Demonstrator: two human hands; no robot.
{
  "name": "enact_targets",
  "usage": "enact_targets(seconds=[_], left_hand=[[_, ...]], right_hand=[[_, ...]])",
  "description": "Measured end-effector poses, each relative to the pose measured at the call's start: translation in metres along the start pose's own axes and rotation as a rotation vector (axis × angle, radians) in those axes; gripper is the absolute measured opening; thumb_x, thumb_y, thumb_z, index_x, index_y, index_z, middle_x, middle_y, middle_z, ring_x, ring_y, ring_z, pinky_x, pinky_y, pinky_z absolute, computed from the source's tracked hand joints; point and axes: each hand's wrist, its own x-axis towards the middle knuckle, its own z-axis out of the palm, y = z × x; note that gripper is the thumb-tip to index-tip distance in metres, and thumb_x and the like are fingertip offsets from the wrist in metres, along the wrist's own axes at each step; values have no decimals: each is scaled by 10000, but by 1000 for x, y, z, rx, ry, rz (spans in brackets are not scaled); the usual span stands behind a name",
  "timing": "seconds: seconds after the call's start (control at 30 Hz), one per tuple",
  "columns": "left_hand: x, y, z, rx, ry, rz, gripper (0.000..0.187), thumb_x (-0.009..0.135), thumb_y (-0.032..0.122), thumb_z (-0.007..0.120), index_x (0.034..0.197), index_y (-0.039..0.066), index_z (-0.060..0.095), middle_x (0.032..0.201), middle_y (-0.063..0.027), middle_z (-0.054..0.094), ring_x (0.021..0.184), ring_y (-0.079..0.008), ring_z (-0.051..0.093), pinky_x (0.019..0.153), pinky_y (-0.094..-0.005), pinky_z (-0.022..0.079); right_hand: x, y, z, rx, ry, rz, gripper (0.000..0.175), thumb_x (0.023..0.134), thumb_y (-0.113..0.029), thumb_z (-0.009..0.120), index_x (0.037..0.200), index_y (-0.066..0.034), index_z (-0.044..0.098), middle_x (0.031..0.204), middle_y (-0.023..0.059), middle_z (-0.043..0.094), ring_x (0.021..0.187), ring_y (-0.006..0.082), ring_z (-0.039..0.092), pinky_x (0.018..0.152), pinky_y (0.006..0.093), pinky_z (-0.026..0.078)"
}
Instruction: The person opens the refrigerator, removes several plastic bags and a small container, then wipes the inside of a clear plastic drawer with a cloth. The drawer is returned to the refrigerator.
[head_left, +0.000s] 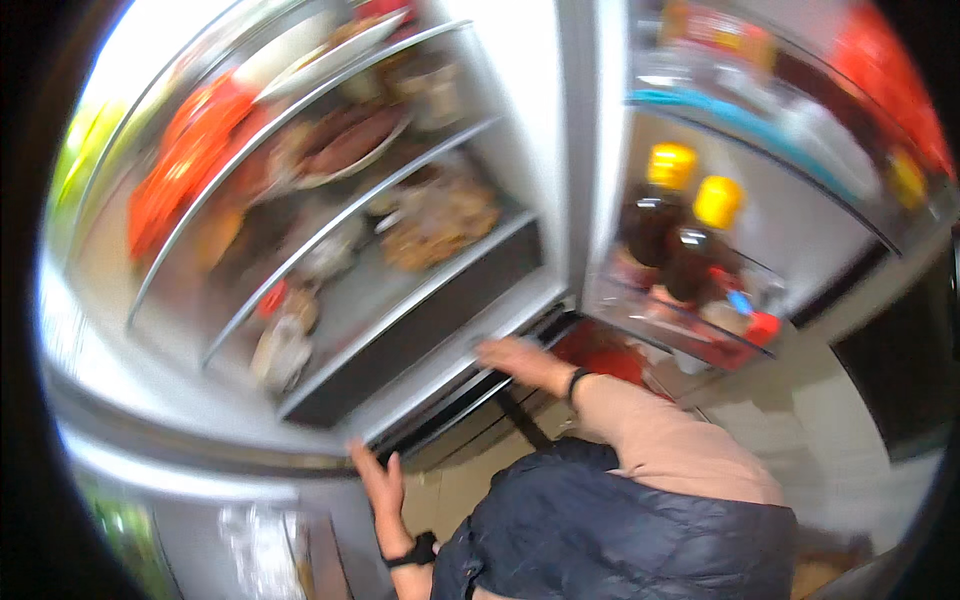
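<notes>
A refrigerator stands open before me, and the picture is blurred. My right hand (525, 361) is at the light front sill (450, 358) of the fridge compartment, fingers stretched out and nothing seen in them. By the sill's left end is my left hand (381, 478), its thumb and fingers apart; whether it touches the fridge I cannot tell. Just above the sill lies a dark drawer front (420, 330). On the lowest shelf a bag of brownish food (439, 225) sits, with a small pale bag (283, 352) towards the front left.
Higher shelves hold an orange plastic bag (191, 161), a plate of reddish food (356, 146) and a white dish (337, 56). To the right, the open door's lower rack (660, 319) carries two dark bottles with yellow caps (694, 232). A red object (604, 352) lies low beneath the door.
</notes>
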Motion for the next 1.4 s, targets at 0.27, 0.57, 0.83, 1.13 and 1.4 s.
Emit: enact_targets(seconds=[0.27, 0.57, 0.83, 1.13, 1.4], left_hand=[[-28, 22, -2, -87, 75, 2, 843, 904, 188, 681, 1572, 45, 187, 1633, -248, 127, 1515, -395, 148, 1225, -438, 197], [-49, 18, -19, -216, 101, -160, 759, 954, 175, 605, 1589, 140, 192, 1664, -122, 126, 1378, -365, 414, 1101, -428, 419], [-92, 49, -50, -188, 355, -96, 633, 939, 84, 605, 1528, 116, 376, 1585, -125, 355, 1070, -249, 657, 966, -372, 508], [-147, 67, -97, -94, 709, -5, 355, 920, 37, 626, 1274, 47, 632, 1275, -128, 644, 971, -255, 699, 841, -343, 566], [-201, 56, -142, 28, 945, 115, 244, 903, -18, 645, 1142, 10, 685, 1122, -146, 695, 945, -282, 694, 825, -349, 572]], right_hand=[[-2, -1, 16, -166, 141, 419, 658, 735, 215, 478, 1331, -42, 579, 1482, 150, 482, 1414, 374, 384, 1170, 434, 337], [67, -23, 83, -192, -103, 177, 678, 748, 158, 527, 1358, -135, 567, 1521, 47, 455, 1412, 353, 393, 1070, 423, 458], [155, -74, 111, 171, -18, -199, 553, 695, 187, 486, 1141, -83, 673, 1318, 88, 638, 1301, 347, 529, 1059, 437, 457], [161, -35, 125, -8, -332, -343, 372, 857, -16, 594, 1220, -91, 624, 1414, 111, 551, 1365, 371, 433, 1121, 510, 349], [205, -166, 80, 460, -36, -178, 325, 937, -98, 631, 1257, -42, 635, 1302, 172, 637, 1237, 332, 590, 1057, 419, 444]])
